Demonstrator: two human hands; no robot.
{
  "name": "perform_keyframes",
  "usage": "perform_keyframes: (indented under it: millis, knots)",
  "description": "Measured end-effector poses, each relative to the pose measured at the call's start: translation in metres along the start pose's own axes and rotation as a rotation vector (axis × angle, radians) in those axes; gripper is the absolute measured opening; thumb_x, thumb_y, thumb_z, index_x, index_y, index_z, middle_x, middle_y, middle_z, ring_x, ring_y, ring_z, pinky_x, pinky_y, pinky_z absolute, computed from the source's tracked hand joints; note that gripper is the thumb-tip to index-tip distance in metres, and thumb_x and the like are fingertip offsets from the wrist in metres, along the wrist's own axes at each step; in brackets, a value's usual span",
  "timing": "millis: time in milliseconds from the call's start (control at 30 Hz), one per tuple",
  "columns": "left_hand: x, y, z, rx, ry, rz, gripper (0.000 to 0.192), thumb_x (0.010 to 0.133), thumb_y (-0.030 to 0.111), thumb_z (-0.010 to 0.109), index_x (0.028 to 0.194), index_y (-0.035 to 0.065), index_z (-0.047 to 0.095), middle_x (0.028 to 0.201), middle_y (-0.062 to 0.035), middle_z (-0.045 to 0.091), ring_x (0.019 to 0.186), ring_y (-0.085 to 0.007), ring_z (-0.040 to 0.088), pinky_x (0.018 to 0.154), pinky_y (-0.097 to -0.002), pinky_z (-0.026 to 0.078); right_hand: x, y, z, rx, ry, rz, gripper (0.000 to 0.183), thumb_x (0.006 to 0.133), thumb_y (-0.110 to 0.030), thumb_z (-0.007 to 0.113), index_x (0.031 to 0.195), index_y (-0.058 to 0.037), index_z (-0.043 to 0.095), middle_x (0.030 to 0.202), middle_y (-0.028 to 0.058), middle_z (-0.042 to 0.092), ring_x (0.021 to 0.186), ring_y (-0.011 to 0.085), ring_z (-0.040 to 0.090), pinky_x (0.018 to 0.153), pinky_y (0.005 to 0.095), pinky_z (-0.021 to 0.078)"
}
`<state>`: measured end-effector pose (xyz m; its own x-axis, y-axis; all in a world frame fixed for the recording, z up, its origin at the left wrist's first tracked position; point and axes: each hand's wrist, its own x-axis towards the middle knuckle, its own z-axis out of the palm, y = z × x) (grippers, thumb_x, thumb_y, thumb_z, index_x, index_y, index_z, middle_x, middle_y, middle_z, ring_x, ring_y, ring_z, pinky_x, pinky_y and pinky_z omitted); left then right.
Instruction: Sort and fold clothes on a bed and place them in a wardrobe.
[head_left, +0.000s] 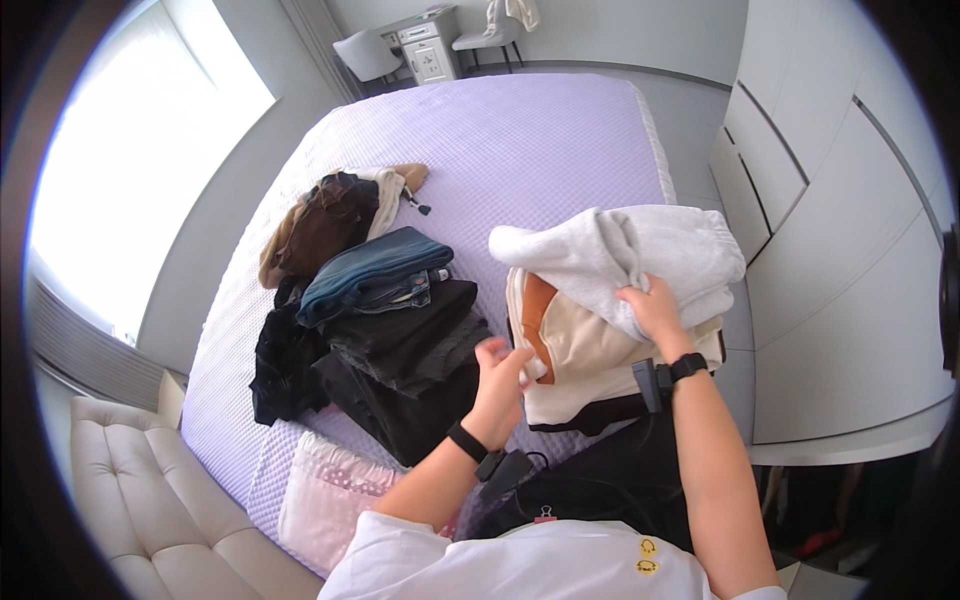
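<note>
My right hand (654, 307) pinches the near edge of a light grey garment (679, 244) with a gathered elastic hem, loosely folded on top of a clothes stack. Beneath it lies a cream garment (592, 307) with a rust-orange panel (537, 319). Dark cloth (592, 416) shows at the bottom of that stack. My left hand (501, 386) is at the stack's left side, fingers bent and slightly blurred. A small white thing (534, 367) shows at its fingertips; whether it is gripped is unclear.
Folded blue jeans (375, 274) lie on black clothes (405, 360) to the left, with a brown garment pile (322, 217) beyond. All rest on a lilac quilted bed (510, 142). A pink pillow (337, 487) is near me, a tufted headboard (165, 495) at left, white cabinets (847, 322) at right.
</note>
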<state>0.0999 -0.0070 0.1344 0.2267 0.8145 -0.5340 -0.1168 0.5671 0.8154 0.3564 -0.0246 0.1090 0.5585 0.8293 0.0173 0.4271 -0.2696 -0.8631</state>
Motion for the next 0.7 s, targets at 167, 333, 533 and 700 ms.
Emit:
perform_keyframes:
  millis: [167, 333, 533, 700]
  knots:
    - [0.009, -0.037, -0.028, -0.161, -0.217, -0.319, 0.018, 0.092, 0.019, 0.055, 0.102, 0.0045, 0.057, 0.109, -0.0096, 0.056, 0.101, -0.0267, 0.056, 0.092, -0.045, 0.046, 0.015, 0.019, 0.002, 0.325, -0.042, 0.098, 0.04, 0.073, -0.023, 0.066, 0.099, 0.0077, 0.066, 0.089, 0.0181, 0.069, 0.084, 0.0261, 0.065, 0.077, 0.034, 0.0478]
    - [0.055, -0.03, -0.032, -0.266, -0.398, -0.346, 0.029, 0.092, 0.032, 0.061, 0.108, 0.0074, 0.056, 0.094, -0.0059, 0.059, 0.091, -0.0206, 0.059, 0.09, -0.0346, 0.048, 0.011, 0.0, -0.007, 0.424, -0.08, 0.216, 0.041, 0.075, -0.019, 0.067, 0.105, 0.0087, 0.063, 0.097, 0.0147, 0.067, 0.086, 0.0223, 0.064, 0.078, 0.0313, 0.0483]
    - [0.076, 0.002, 0.015, -0.189, -0.442, -0.295, 0.046, 0.091, 0.034, 0.064, 0.125, 0.0056, 0.053, 0.118, -0.0072, 0.059, 0.105, -0.023, 0.058, 0.091, -0.0392, 0.048, 0.004, 0.002, -0.024, 0.711, -0.069, 0.307, 0.045, 0.077, -0.017, 0.067, 0.111, 0.0126, 0.058, 0.101, 0.0184, 0.065, 0.09, 0.0239, 0.063, 0.079, 0.034, 0.0501]
    - [0.09, 0.005, 0.035, -0.049, -0.453, -0.441, 0.052, 0.088, 0.026, 0.067, 0.13, 0.0035, 0.047, 0.125, -0.0112, 0.057, 0.109, -0.0279, 0.059, 0.091, -0.0465, 0.051, 0.018, -0.008, -0.07, 0.963, 0.005, 0.439, 0.051, 0.081, -0.019, 0.067, 0.122, 0.0083, 0.052, 0.109, 0.0166, 0.063, 0.097, 0.0253, 0.062, 0.087, 0.0375, 0.0501]
